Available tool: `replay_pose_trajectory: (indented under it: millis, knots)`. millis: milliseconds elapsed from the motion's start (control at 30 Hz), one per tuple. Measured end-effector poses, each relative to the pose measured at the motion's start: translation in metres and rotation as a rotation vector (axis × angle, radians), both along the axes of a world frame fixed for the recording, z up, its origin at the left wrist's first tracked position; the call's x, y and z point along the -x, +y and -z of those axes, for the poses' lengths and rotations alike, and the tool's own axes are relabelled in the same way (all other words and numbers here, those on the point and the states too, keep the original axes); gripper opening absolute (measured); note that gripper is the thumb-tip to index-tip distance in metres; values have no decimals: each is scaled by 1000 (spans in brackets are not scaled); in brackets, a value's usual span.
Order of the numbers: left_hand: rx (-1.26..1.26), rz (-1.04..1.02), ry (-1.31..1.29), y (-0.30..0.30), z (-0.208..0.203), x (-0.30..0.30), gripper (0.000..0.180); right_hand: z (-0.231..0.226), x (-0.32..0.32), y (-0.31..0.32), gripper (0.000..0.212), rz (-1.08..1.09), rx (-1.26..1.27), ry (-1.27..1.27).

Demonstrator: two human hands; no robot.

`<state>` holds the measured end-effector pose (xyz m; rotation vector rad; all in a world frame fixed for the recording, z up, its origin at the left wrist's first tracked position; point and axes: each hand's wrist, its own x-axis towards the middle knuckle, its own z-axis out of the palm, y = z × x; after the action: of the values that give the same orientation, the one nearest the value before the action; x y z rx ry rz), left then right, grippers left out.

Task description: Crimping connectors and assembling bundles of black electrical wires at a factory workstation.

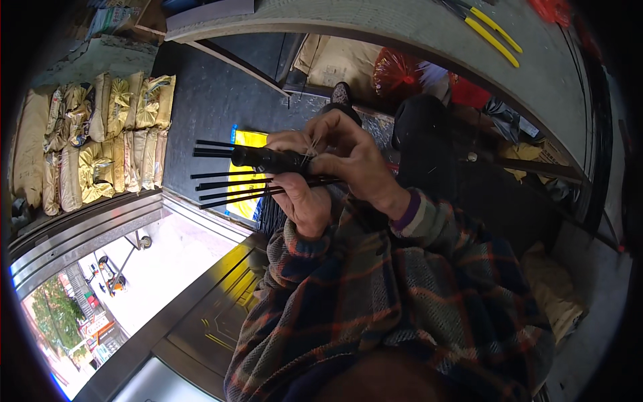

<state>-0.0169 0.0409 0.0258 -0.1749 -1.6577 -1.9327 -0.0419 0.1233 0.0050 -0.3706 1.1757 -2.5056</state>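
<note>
My left hand (pixel 306 209) is closed around a thick black rod-like handle (pixel 253 157) and several thin black rods (pixel 224 194). The rods stick out to the left, spread above and below the handle's blunt end. My right hand (pixel 358 164) pinches thin pale strands (pixel 312 146) between finger and thumb, right against the black bundle. Those strands loop over it between both hands. What the fingers cover of the bundle cannot be seen. Below the hands hangs a dark bunch of thin strips (pixel 271 213).
A grey workbench (pixel 375 17) curves across the top, with yellow-handled pliers (pixel 492 37) on it. Stacked brown paper packages (pixel 100 137) stand at the left. A yellow sack (pixel 244 177) lies on the floor behind the bundle. Red shiny material (pixel 400 75) sits under the bench.
</note>
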Motion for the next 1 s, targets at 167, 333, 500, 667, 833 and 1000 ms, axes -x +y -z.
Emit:
replay_pose_trajectory:
  millis: [167,333,500,667,833,1000]
  knots:
    - [131,86,-26,-3,-2,5,47,3,15,11,55,-184,32,-99]
    - [450,108,-39,-17,-5,5,14,15,14,-3,47,-169,122,-129]
    - [323,144,-255,-4,-1,4,30,7,28,31,38,-211,242,-138]
    - [444,194,-50,13,-14,8,25,-44,48,89,19,91,-497,679]
    - [583,278,56,19,-16,8,27,-55,37,99,11,-7,-607,751]
    - [546,253,21,23,-16,3,32,-56,9,89,11,548,-734,974]
